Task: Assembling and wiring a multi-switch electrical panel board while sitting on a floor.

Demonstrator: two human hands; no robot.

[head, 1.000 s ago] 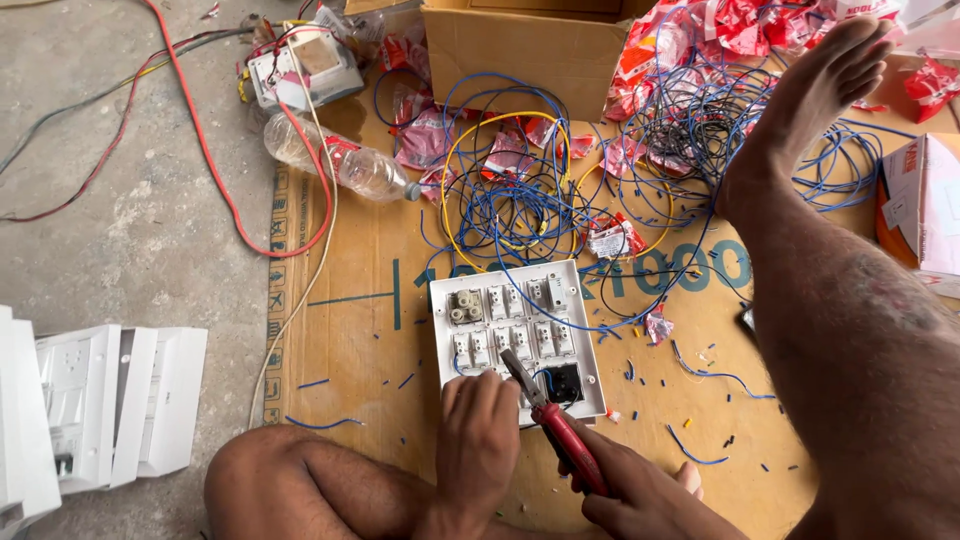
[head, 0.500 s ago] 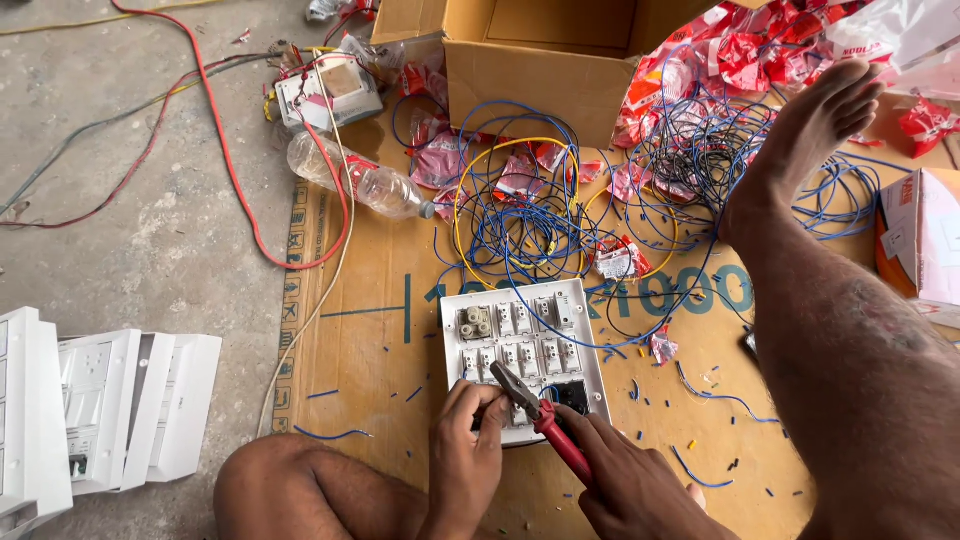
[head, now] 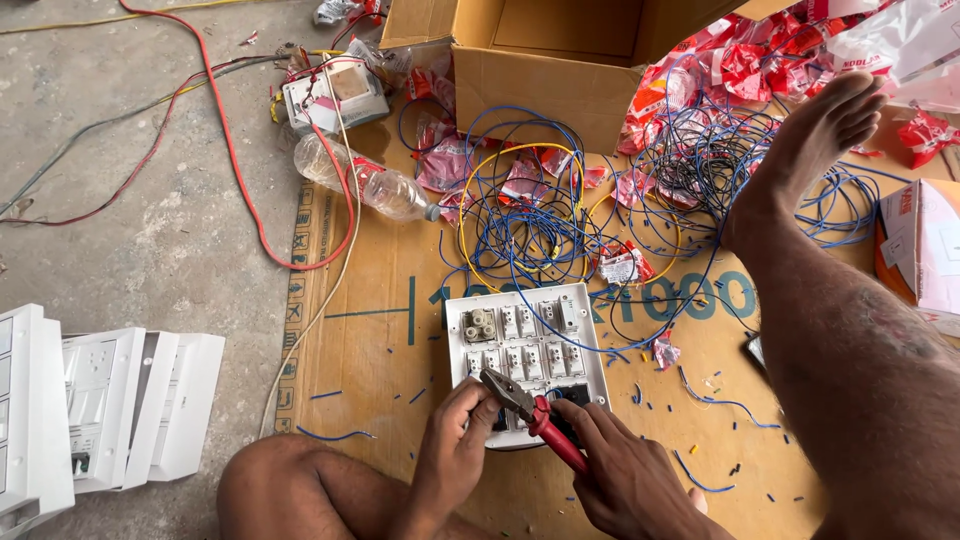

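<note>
At the near edge of the switch plate [head: 526, 355], flat on cardboard [head: 380, 330], my left hand [head: 455, 445] pinches its light, stiff rim, my right hand [head: 625, 470] grips red pliers [head: 530, 410] over it, with loose wires [head: 540, 220] beyond and my leg [head: 850, 330] crowding its right.

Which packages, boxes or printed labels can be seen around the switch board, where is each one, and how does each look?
Cardboard box: top centre, open, brown.
Red and white wrappers: top right, crumpled.
Plastic bottle: lying left of the blue wires, clear, red label.
Cardboard sheet: flat under the switch board, brown, blue print.
Small carton: right edge, white and orange.
</note>
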